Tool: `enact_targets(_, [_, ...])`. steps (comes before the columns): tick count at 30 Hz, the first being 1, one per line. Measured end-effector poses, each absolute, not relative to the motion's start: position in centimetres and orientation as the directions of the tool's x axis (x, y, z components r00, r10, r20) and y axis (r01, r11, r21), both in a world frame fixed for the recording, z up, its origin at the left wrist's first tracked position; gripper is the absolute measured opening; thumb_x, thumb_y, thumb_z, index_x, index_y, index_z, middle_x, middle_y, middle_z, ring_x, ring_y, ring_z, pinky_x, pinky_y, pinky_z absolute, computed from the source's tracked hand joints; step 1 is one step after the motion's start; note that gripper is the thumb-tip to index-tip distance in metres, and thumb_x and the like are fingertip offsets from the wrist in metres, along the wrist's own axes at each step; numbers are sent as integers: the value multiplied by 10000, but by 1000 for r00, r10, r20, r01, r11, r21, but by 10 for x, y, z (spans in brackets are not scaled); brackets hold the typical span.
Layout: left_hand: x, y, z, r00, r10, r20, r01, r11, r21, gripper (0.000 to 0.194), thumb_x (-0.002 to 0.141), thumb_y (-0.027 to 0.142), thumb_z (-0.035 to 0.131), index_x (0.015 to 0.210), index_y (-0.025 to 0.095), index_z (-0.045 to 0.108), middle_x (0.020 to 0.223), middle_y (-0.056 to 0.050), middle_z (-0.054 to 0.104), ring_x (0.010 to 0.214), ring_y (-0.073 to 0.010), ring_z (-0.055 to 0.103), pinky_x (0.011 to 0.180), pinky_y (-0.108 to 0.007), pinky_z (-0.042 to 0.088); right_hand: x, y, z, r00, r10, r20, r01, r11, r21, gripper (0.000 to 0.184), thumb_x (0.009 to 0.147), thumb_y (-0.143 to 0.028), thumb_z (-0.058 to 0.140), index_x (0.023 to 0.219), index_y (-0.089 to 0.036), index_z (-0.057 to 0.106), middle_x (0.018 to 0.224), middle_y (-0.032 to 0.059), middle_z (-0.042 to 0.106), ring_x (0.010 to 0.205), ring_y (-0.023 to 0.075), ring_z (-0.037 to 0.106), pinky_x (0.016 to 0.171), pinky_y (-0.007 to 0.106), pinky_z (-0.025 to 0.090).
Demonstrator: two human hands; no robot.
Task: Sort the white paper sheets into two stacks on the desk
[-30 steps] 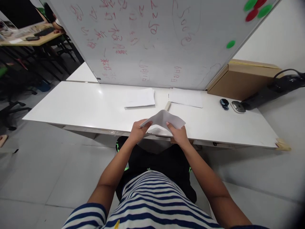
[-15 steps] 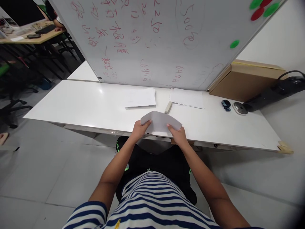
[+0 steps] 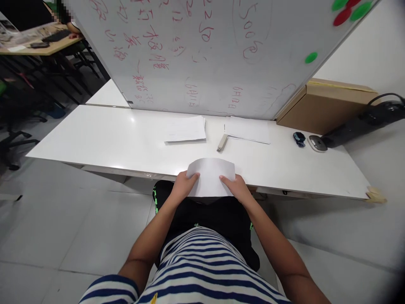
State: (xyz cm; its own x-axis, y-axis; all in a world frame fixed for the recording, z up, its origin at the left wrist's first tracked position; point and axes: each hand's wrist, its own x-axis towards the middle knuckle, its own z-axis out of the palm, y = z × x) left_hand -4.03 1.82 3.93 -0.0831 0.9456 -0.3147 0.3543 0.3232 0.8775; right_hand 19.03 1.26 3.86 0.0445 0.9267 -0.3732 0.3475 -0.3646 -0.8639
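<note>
- One white rectangular paper sheet (image 3: 211,179) is between the left hand (image 3: 182,186) and the right hand (image 3: 238,188), over the near edge of the white desk (image 3: 110,137).
- Each grip is closed on one side of this sheet, with the thumb on the upper face; neither hand looks nearer to its middle.
- The long axis of the sheet seems to go from left to right, across the body; its far edge is curved.
- Beyond it lies a beige stick with metal end (image 3: 222,142), apart from both hands, somewhat nearer to the right one.
</note>
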Motion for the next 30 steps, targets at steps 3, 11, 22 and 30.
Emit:
enact_targets(3, [-44,7,28,-50,888,-457,201,458,866,440,710,493,737,959,132,699,982,-133,732,885,-301,682,723,-361,527,201,21,39,41,954,-298,376,-292,-880,481,776,-567,615,1074,-194,675,1035,81,716,913,256,657,779,359,504])
enact_targets(11, [-11,-5,4,251,719,-649,-54,679,732,519,596,346,854,1022,104,684,1044,-150,722,899,-291,694,821,-400,552,208,131,59,0,1000,-20,750,-14,-661,519,913,-550,424,1312,-236,533,973,68,705,854,212,624,805,325,438])
enact_targets(22, [40,34,26,567,448,-692,-41,854,519,221,696,304,771,821,133,708,877,-103,731,846,-243,692,799,-361,557,170,155,64,-219,922,-321,782,-30,-622,263,827,-412,545,1030,-246,570,734,-9,643,545,129,530,569,253,387])
enact_targets(30, [46,42,34,420,500,-757,-106,856,507,323,823,444,640,882,128,676,770,-95,710,733,-242,684,704,-365,554,171,138,74,-321,877,-357,807,56,-588,303,794,-454,578,1015,-247,571,744,2,639,657,167,560,605,266,384])
